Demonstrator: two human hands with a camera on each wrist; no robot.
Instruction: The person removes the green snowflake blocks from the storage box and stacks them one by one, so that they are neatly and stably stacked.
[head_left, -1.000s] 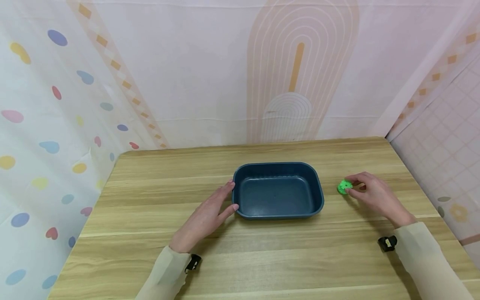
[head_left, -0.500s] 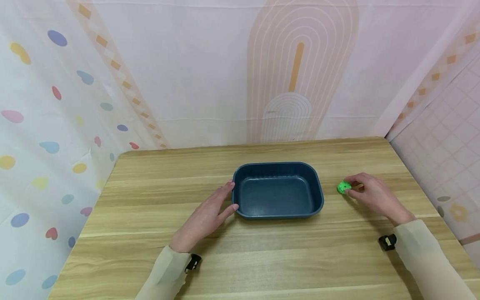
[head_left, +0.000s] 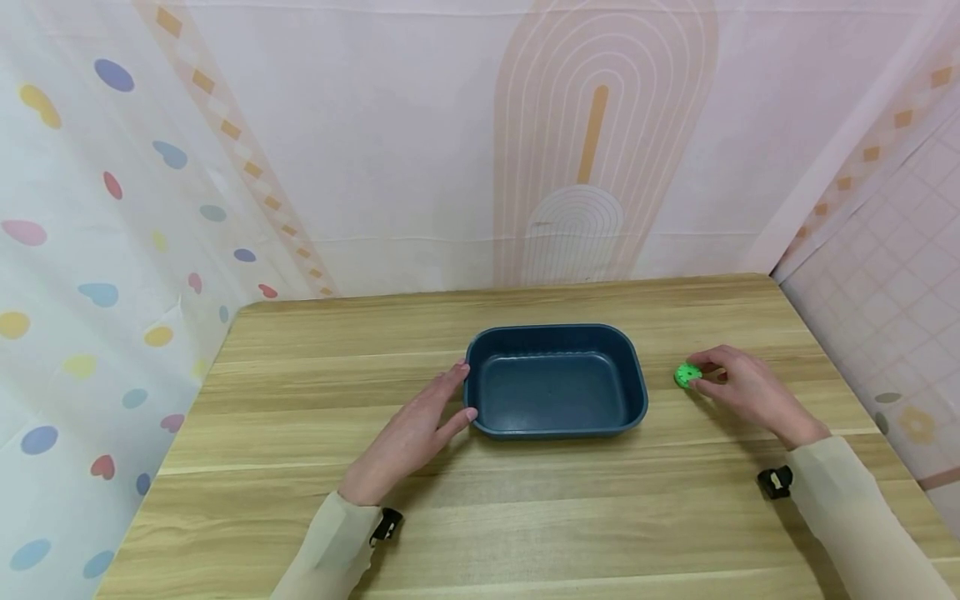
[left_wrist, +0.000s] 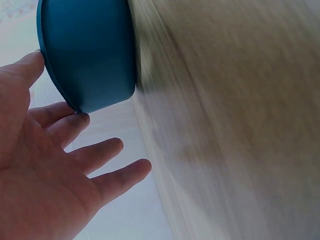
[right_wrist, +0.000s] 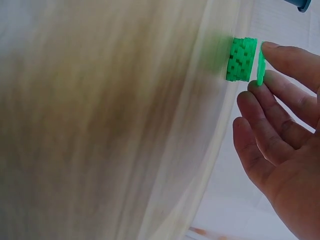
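A dark blue rectangular basin (head_left: 555, 434) with rounded corners sits on the wooden table. At its left end rests my left hand (head_left: 405, 437), the thumb and fingertips touching the rim. The left wrist view shows those fingers spread and fairly straight beside the basin wall (left_wrist: 92, 55). Right of the basin, my right hand (head_left: 753, 393) pinches a thin bright green disc (right_wrist: 261, 65) between thumb and fingers. Just under that disc, across a narrow gap in the right wrist view, stands a short stack of green notched discs (right_wrist: 242, 59) on the table.
The wooden table (head_left: 570, 525) reaches back to a patterned curtain (head_left: 405, 150). More curtain hangs at the left and right sides. A black band with a small camera is at each wrist, below pale sleeves (head_left: 862, 517).
My right hand has shifted slightly left and brought the green disc closer over the stack. The left hand and the basin have stayed where they were.
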